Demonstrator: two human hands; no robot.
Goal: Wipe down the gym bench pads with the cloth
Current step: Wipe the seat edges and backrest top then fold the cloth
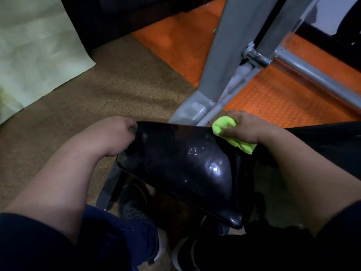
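Observation:
A glossy black bench seat pad [181, 165] fills the lower middle of the head view, narrowing toward me. My left hand [115, 133] grips the pad's far left corner, fingers curled over its edge. My right hand [246, 128] holds a bunched lime-green cloth [228, 132] and presses it on the pad's far right edge, where the seat meets a second black pad [322, 141] running off to the right. Part of the cloth hangs out below my palm.
A grey metal frame upright [224, 55] with a chrome bar [312, 75] stands just beyond the pad on orange rubber flooring [175, 42]. Brown carpet [117, 90] lies to the left, pale paper sheet [33, 51] at far left. My legs and shoes [136, 212] are under the pad.

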